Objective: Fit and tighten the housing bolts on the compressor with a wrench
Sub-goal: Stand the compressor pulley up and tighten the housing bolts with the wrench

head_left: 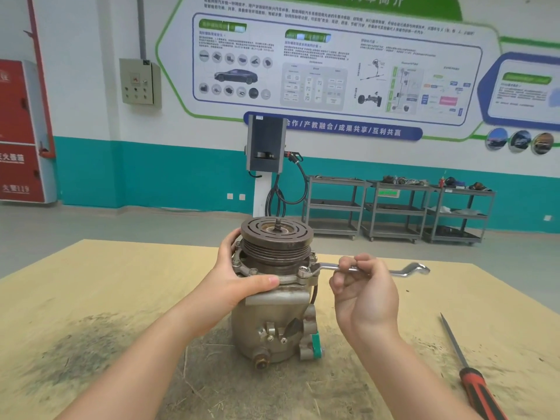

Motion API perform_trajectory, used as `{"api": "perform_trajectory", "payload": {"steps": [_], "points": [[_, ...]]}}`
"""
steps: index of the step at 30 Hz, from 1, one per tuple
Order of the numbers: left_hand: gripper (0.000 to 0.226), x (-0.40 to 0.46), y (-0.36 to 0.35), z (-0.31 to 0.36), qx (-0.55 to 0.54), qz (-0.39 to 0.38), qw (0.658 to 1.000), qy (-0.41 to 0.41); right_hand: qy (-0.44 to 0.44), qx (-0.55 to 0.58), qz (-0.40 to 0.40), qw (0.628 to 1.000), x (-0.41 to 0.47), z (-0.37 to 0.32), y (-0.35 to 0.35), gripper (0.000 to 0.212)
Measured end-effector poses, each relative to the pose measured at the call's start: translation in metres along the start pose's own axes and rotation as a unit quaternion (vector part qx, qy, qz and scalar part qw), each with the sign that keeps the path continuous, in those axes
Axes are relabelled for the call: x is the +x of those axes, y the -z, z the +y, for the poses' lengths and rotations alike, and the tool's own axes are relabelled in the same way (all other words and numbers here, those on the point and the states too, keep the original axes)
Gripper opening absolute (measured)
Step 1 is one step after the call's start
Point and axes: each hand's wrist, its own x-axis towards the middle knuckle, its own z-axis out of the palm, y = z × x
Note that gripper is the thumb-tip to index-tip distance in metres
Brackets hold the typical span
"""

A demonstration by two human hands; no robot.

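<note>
Tightening looks to be under way: we have the compressor [274,301] standing upright on the wooden table [91,298], pulley end up, and the ring end of the wrench [363,268] sits at a bolt [304,270] on the compressor's right-hand flange edge. Our left hand [239,272] wraps the flange on the compressor's left side, fingers curled behind and thumb pressed along the front, steadying it. Our right hand [362,286], just right of the compressor, pinches the wrench shaft with curled fingers.

We judge the fitting stage mostly done, since bolt heads already sit in the flange; whether each is fully tight we cannot tell, so the turning round the ring probably remains.

Counting: one compressor, one wrench, two hands. On the flange we see three bolt heads plainly, the one at the wrench, another [253,271] at the front and a third [236,262] to the left; any behind the pulley are hidden. One red-handled screwdriver [472,374] lies well to the compressor's right.
</note>
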Motion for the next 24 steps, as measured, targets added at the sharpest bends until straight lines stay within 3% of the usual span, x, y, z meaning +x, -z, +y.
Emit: {"api": "perform_trajectory", "payload": {"steps": [5, 9, 14, 16, 18, 19, 20, 24], "points": [[0.104, -0.002, -0.003, 0.001, 0.003, 0.017, 1.000, -0.021, 0.124, -0.031, 0.007, 0.992, -0.018, 0.005, 0.001, 0.023], [0.119, -0.002, -0.003, 0.004, 0.013, 0.023, 1.000, -0.014, 0.223, -0.102, -0.037, 0.969, -0.044, 0.011, 0.003, 0.020], [0.130, -0.004, -0.002, 0.007, 0.031, 0.025, 0.999, -0.003, 0.336, -0.305, -0.112, 0.884, -0.074, 0.036, -0.001, 0.024], [0.123, -0.004, 0.000, 0.006, 0.038, 0.027, 0.999, -0.003, 0.401, -0.370, -0.149, 0.825, -0.078, 0.042, -0.004, 0.022], [0.113, -0.005, 0.002, 0.007, 0.050, 0.028, 0.998, -0.004, 0.463, -0.397, -0.178, 0.772, -0.078, 0.038, -0.004, 0.004], [0.111, -0.005, 0.004, 0.007, 0.054, 0.029, 0.998, -0.003, 0.490, -0.400, -0.174, 0.755, -0.078, 0.033, -0.003, 0.010], [0.110, -0.005, 0.005, 0.008, 0.058, 0.031, 0.998, -0.004, 0.502, -0.386, -0.166, 0.756, -0.078, 0.027, -0.001, 0.016], [0.103, -0.006, 0.007, 0.011, 0.074, 0.024, 0.997, 0.000, 0.366, -0.253, -0.070, 0.893, -0.073, -0.003, -0.003, 0.009]]}}
